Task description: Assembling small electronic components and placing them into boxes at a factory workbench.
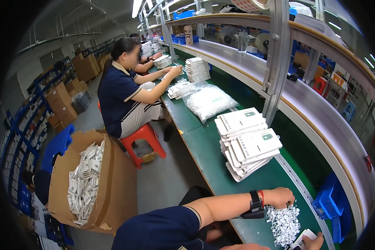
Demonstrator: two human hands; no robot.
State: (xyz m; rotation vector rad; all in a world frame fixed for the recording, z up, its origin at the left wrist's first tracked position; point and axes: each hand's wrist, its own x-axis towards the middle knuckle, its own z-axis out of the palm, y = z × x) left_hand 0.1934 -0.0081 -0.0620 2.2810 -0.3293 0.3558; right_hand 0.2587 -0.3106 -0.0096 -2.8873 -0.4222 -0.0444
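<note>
My left hand (281, 197), below a dark wrist strap and a red cord, is at the far edge of a heap of small clear and white plastic pieces (284, 227). Its fingers curl down and press together; whatever is between them is hidden. At the lower right, my right hand (315, 242) grips a small flat white box (303, 238) with dark print, close beside the heap. Beyond my left forearm, flat white printed boxes (254, 146) stand in an uneven stack on the green table (196, 143).
A clear bag of white pieces (210, 102) lies farther along, before more stacked boxes (197, 69). A co-worker (123, 89) sits there on a red stool (145, 143). Left stands a large carton (118, 175) of white packets. A metal post (275, 62), shelf and blue bins (330, 200) border the right.
</note>
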